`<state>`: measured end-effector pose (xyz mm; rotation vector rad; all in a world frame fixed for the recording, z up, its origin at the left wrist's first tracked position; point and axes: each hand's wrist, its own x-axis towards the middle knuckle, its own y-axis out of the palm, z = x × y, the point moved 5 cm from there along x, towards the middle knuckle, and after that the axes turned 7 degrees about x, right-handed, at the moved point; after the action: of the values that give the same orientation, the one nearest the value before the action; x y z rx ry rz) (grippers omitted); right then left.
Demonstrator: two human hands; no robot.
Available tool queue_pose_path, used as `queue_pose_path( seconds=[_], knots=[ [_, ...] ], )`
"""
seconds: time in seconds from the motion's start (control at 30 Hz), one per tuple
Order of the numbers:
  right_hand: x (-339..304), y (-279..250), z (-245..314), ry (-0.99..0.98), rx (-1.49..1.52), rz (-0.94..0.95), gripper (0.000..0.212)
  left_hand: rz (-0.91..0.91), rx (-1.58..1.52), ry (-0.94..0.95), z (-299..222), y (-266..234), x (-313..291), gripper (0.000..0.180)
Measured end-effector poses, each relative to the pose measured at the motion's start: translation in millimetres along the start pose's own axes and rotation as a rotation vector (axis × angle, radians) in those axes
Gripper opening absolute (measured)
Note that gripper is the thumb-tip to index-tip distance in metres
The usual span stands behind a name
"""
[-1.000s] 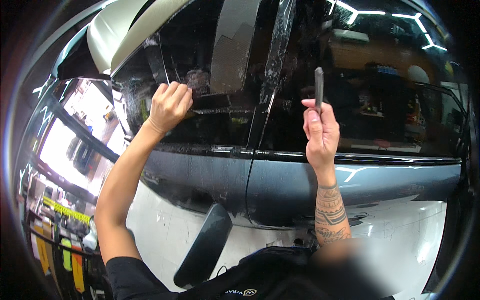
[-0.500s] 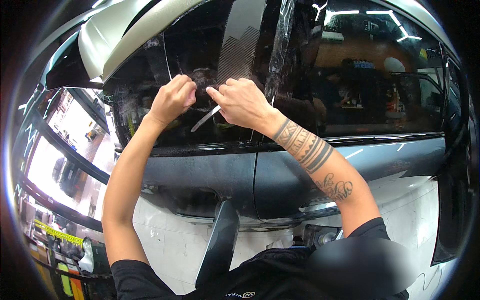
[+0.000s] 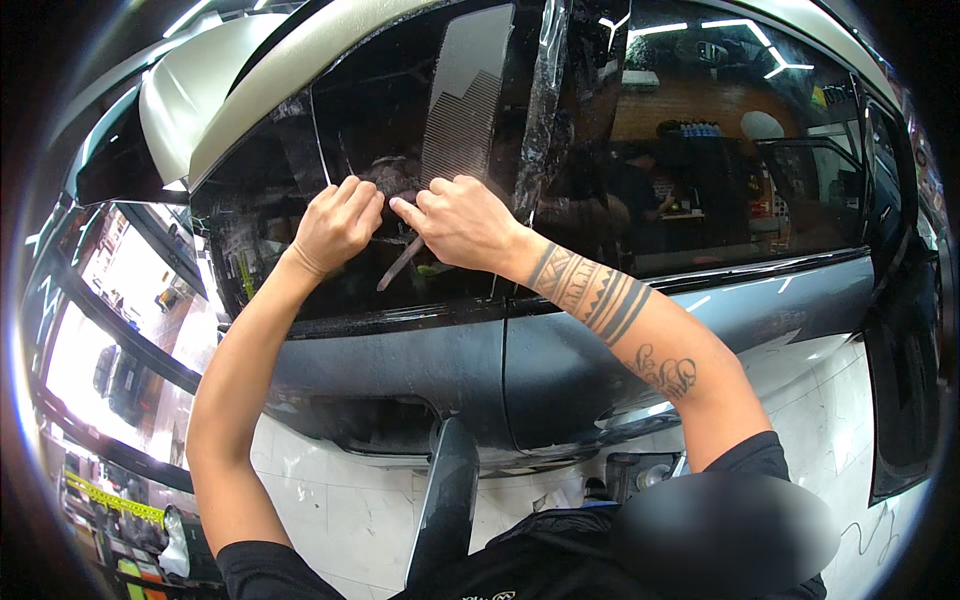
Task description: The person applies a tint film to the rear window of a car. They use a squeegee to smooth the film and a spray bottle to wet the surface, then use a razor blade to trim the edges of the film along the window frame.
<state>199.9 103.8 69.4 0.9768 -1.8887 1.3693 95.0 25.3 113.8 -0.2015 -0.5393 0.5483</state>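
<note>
**Head view**

- At 11 o'clock from frame centre: left hand (image 3: 335,225), fingers bent, tips pressed against the dark side window (image 3: 300,200). Cannot tell whether a film edge is pinched under the tips.
- Just beside it, at 12 o'clock: right hand (image 3: 460,220), fingers closed around a slim tool (image 3: 400,265). Tool tip angled toward 7 o'clock, lying on or close to the glass below the left hand's knuckles.
- Above both hands, at 12 o'clock: loose clear film strip (image 3: 545,90), hanging crumpled along the window pillar.
- Below the hands, at 6 o'clock: grey door panel (image 3: 400,370), untouched.

**Step in hand (judged)**

- Working the film on the glass at the spot between the two hands: holding down with the left, scoring or tucking with the tool in the right.

**Next move (judged)**

- Calls for steady left-hand pressure, a shallow tool angle and light force, to avoid scratching the glass or tearing the film.
</note>
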Motion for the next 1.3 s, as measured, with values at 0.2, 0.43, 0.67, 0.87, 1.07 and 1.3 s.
queue_pose_path(
  seconds=[0.2, 0.43, 0.67, 0.87, 1.07, 1.3],
  knots=[
    [-2.3, 0.5, -2.9, 0.005, 0.002, -0.021, 0.036, 0.058, -0.203, -0.230, 8.3, 13.9, 4.0, 0.013],
    [0.2, 0.3, -2.3, 0.003, 0.025, -0.005, 0.028, -0.078, -0.241, -0.292, 6.3, 6.0, -8.1, 0.024],
    [-7.5, -5.5, -3.1, -0.032, 0.004, -0.042, 0.037, -0.076, -0.134, -0.137, 1.5, 5.5, -8.2, 0.031],
    [-19.9, -12.1, -4.2, -0.021, -0.025, -0.062, 0.038, -0.144, -0.139, -0.199, -4.7, 7.6, -2.4, 0.030],
    [-16.9, -10.4, -6.5, 0.006, 0.005, -0.039, 0.038, -0.150, -0.125, -0.220, -7.4, 13.3, 9.0, 0.032],
    [-15.2, -11.5, -6.7, -0.007, 0.031, -0.040, 0.039, -0.142, -0.214, -0.173, -6.7, 6.1, 9.5, 0.032]
  ],
)
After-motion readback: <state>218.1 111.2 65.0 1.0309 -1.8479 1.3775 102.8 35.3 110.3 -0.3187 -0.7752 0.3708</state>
